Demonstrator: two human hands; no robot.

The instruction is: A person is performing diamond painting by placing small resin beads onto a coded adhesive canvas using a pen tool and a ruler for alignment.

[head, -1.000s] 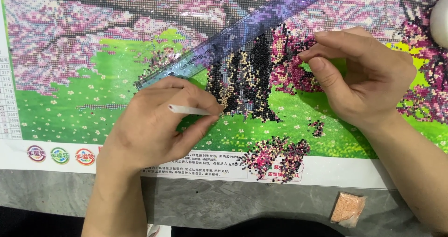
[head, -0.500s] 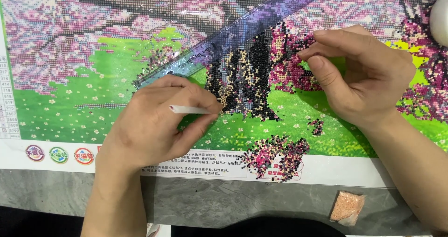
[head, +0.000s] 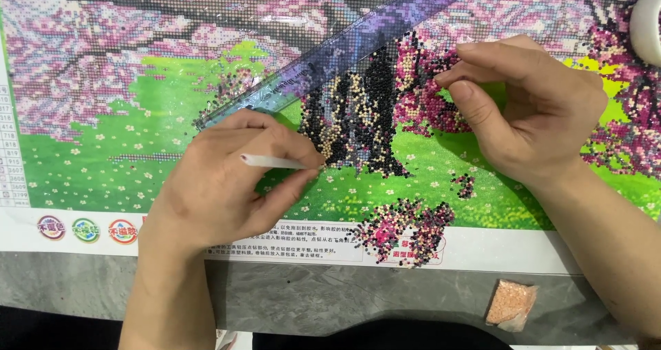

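pen [head: 272, 161] gripped in left hand [head: 227, 178], tip at canvas [head: 103, 150] beads.

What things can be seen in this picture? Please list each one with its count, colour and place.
diamond painting canvas: one, pink blossom and green grass picture with white printed border, covers most of the table
beaded patch: one, black, cream and magenta beads, centre of the canvas
loose beads: one heap, pink and dark, on the lower border
ruler: one, clear bluish, lying slantwise across the canvas
pen tool: one, white, in the left hand
small bag: one, peach-pink beads, on the grey table
table: one, grey, below the canvas
round object: one, white, right edge, partly cut off
left hand: one, holds the pen tool
right hand: one, fingertips pinched over the magenta beads
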